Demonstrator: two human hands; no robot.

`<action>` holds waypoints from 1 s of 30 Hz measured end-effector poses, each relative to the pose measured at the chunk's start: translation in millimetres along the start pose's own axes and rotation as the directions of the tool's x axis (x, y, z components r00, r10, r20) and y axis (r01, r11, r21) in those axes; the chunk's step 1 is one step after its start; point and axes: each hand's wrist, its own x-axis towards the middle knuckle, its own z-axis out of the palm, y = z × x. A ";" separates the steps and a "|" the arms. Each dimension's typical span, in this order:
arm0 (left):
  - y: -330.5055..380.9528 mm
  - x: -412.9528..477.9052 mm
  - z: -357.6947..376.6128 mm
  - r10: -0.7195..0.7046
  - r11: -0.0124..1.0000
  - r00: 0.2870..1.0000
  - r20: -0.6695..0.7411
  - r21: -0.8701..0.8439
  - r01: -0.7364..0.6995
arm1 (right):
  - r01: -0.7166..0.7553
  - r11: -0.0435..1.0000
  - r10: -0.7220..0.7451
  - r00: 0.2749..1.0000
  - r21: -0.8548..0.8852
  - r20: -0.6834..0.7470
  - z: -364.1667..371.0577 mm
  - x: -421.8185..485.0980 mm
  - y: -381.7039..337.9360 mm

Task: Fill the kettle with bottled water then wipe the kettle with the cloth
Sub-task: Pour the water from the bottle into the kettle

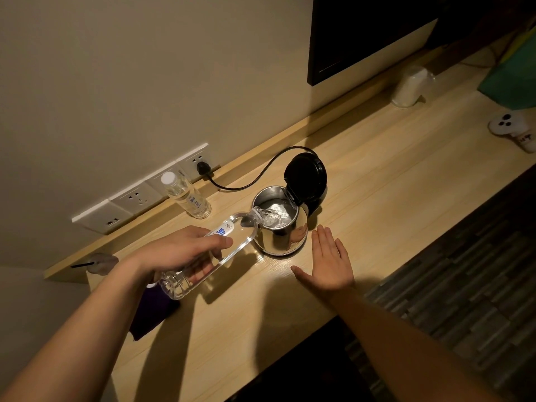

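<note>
A steel kettle [285, 236] stands on the wooden desk [391, 181] with its black lid [306, 175] flipped up. My left hand [185, 250] is shut on a clear water bottle [232, 242], tipped so its neck rests over the kettle's rim, and water runs into the kettle. My right hand [329, 259] lies flat and open on the desk just right of the kettle, holding nothing. A dark purple cloth [152, 313] lies on the desk under my left forearm, partly hidden.
A second capped bottle [187, 195] stands by the wall sockets [136, 198]. The kettle's black cord [261, 175] runs to a plug. Wrapped cups [410, 85], a green bag [513, 74] and a small white object [510, 127] sit far right. A dark screen [362, 33] hangs on the wall.
</note>
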 end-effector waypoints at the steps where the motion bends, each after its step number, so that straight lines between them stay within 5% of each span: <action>1: -0.5 0.4 -0.4 0.001 1.000 1.000 -0.003 -0.002 -0.001 | -0.002 1.000 0.002 1.000 0.003 -0.007 0.2 0.1 0.1; 30: 5.7 4.7 -15.3 -0.038 0.998 0.992 0.116 0.057 0.032 | -0.004 1.000 0.004 1.000 0.010 -0.022 -3.2 -2.4 -1.5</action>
